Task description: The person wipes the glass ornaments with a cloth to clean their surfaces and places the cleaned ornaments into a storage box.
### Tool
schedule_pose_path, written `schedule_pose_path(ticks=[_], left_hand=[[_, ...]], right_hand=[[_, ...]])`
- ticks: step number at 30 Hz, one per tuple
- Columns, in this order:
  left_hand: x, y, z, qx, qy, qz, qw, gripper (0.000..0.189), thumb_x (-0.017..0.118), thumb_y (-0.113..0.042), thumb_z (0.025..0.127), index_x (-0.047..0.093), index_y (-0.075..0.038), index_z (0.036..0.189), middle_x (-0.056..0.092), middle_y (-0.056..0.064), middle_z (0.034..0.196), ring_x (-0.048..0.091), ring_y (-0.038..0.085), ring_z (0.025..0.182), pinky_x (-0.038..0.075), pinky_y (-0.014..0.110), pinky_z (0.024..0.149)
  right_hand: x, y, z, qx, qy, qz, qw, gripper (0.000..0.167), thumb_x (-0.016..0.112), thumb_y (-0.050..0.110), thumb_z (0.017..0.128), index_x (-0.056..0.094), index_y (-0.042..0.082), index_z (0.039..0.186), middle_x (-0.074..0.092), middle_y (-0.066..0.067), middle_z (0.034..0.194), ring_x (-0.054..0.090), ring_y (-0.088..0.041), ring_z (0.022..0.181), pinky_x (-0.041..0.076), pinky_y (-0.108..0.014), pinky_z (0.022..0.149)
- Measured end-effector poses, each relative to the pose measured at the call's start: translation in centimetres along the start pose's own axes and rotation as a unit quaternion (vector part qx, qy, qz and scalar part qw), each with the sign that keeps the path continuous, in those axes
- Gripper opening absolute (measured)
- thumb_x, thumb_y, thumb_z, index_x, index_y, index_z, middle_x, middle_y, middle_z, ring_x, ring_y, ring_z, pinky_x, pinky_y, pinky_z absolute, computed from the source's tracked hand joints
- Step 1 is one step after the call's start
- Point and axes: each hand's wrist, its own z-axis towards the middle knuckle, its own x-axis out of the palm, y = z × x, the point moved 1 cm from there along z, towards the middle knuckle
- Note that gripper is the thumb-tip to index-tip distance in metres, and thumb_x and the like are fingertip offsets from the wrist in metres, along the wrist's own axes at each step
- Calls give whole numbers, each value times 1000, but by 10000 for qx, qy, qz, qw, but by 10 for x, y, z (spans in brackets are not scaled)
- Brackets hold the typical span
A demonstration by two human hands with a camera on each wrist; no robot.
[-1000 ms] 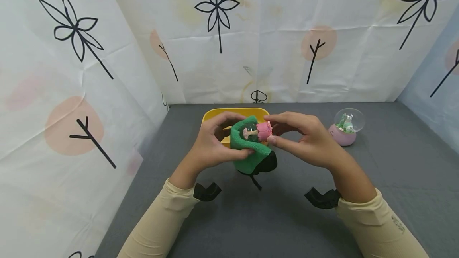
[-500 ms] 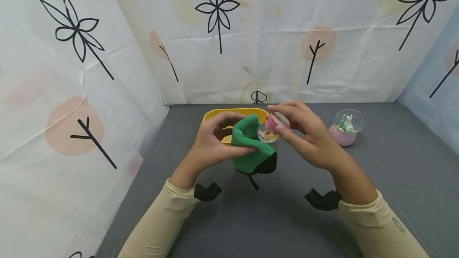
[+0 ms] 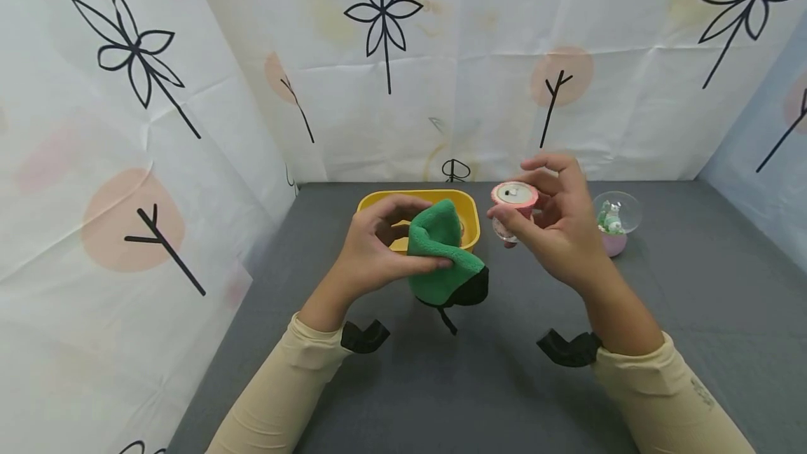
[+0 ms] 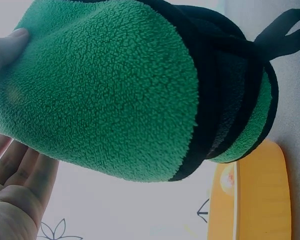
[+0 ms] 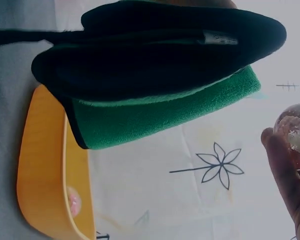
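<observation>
My left hand (image 3: 372, 251) grips a folded green cloth (image 3: 444, 268) with dark trim, thumb on the near face. In the left wrist view the cloth (image 4: 105, 90) fills most of the picture, its dark hanging loop (image 4: 285, 37) sticking out to the right. My right hand (image 3: 564, 237) pinches a small snow globe (image 3: 515, 196) by its pink base, apart from the cloth. The globe is upside down, so its pale underside faces up. Only part of the snow globe (image 5: 299, 132) shows at the right wrist view's edge.
Behind the cloth stands a yellow bin (image 3: 469, 210); a small pinkish round thing (image 5: 74, 201) shows inside it. Another snow globe (image 3: 613, 223) with a pink base stands on the grey table (image 3: 693, 286), partly hidden by my right hand. Patterned white fabric (image 3: 479, 76) hangs behind.
The right hand has drawn the snow globe out of the cloth's fold, moved it to the right and tipped its base upward. The left hand has stayed in place with the cloth.
</observation>
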Motion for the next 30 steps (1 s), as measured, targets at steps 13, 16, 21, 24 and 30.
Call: schedule_pose_path(ticks=[13,16,21,24,30], left_hand=[[0,1,0,-39,21,-79,10000,64,96,7,67,70,-7,124,74,7,116,74,26,101,66,45,88],[0,0,0,-33,4,-62,10000,63,96,6,68,70,-8,124,74,7,116,75,26,100,66,45,88],[0,0,0,-9,29,-79,10000,63,96,7,68,70,-8,124,74,8,117,75,26,102,66,45,89],[0,-1,0,14,46,-81,10000,64,96,7,68,69,-7,125,74,8,118,75,26,103,66,45,90],[0,-1,0,18,31,-114,9999,63,96,6,69,69,-8,125,73,8,118,76,27,103,66,45,91]], right_hand=[[1,-1,-1,-34,341,-551,9979,62,81,-26,72,56,-10,125,75,-4,113,75,-15,97,65,-24,82],[2,-1,-1,-111,676,-492,9964,62,76,-28,76,57,-9,133,71,-4,123,72,-15,108,62,-22,92],[5,-2,-4,-296,1243,-657,9896,63,73,-26,80,60,-6,139,66,-2,136,66,-13,118,59,-20,97],[5,-1,-3,-351,1440,-722,9863,64,73,-25,81,62,-4,140,67,-2,136,66,-12,114,60,-19,93],[4,-2,-3,-636,1694,-955,9788,66,73,-22,82,67,4,143,65,-10,131,59,-13,102,54,-21,74]])
